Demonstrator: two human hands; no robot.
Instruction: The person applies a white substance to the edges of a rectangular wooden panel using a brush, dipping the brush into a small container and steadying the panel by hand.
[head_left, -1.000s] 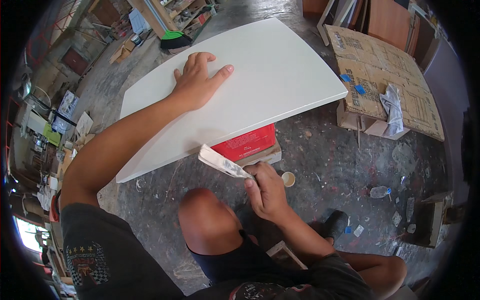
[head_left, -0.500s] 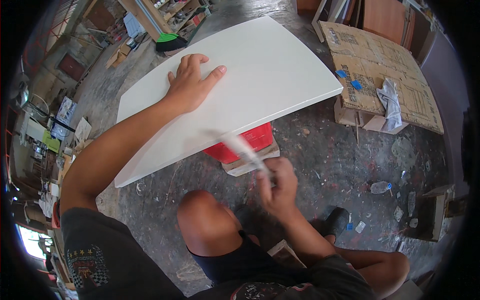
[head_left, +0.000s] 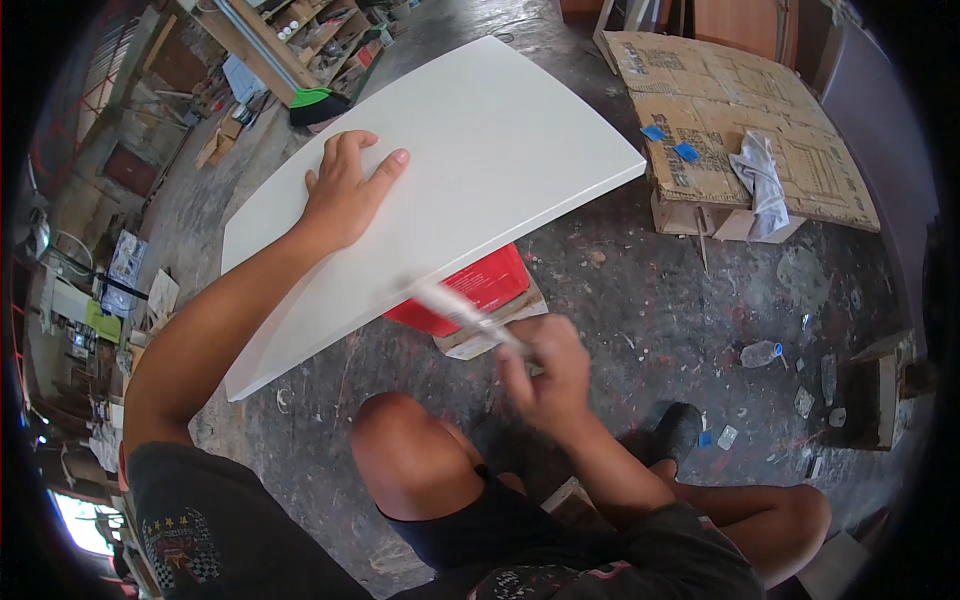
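A white board [head_left: 500,150] with a smooth face lies in front of me. My left hand [head_left: 345,195] rests on its upper face, fingers spread and slightly bent. Near the board's close edge, my right hand [head_left: 552,370] is closed around the handle of a paintbrush [head_left: 465,313], which is blurred by motion. The brush's pale bristle end meets the board's near edge, though the exact contact is smeared. Under the board stands a red box [head_left: 475,285], partly hidden, on a pale block [head_left: 497,332].
Cardboard [head_left: 740,130] covers a low stand at the right, with a grey-white rag [head_left: 762,185] draped over its edge. A plastic bottle [head_left: 762,353] and scraps lie on the stained floor. A green-and-black broom head [head_left: 318,104] sits beyond the board.
The view has shifted, so the board and left hand appear farther left. The paintbrush, still in my right hand, now lies at a flatter angle along the board's near edge.
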